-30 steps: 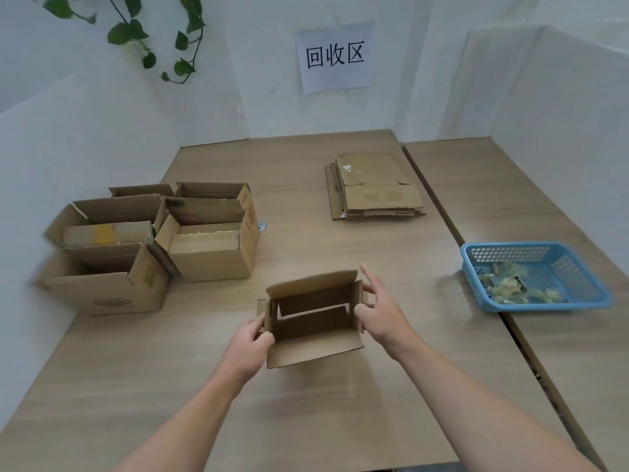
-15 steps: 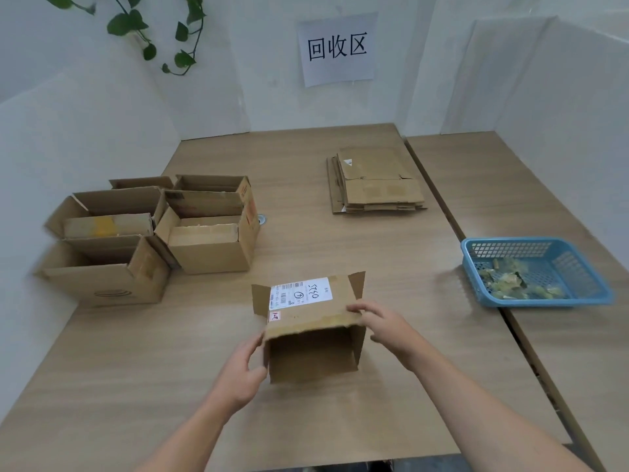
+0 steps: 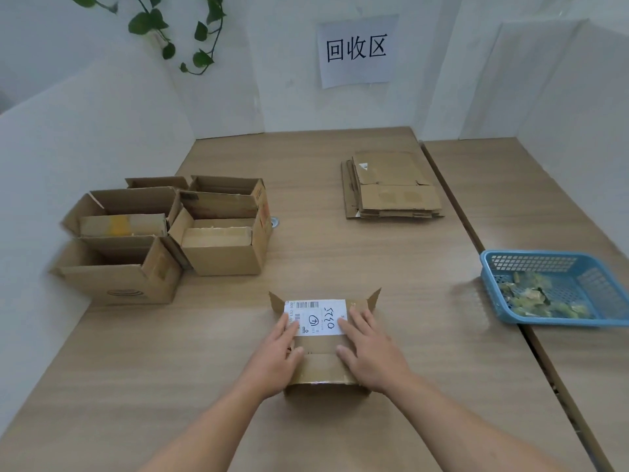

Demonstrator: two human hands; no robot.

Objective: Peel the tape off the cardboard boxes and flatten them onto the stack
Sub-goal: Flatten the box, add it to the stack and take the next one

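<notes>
Hands on box.
I see left hand (image 3: 277, 357) and right hand (image 3: 369, 352) pressing flat, fingers straight, on the labelled box (image 3: 323, 366).

We cannot see the top of the box (image 3: 325, 369) where the left hand (image 3: 275, 362) and right hand (image 3: 369, 356) lie flat on it. Their fingers cover both ends of the label (image 3: 318, 316), and its small print is too fine for us to read. The basket (image 3: 531, 258) runs off the right edge, and the scraps (image 3: 531, 298) in it are too blurred to name. The plant (image 3: 163, 25) is cut off at the top. A small round thing (image 3: 275, 222) sits half hidden behind the open boxes (image 3: 221, 253). Only the top sheet of the stack (image 3: 394, 185) shows fully.
</notes>
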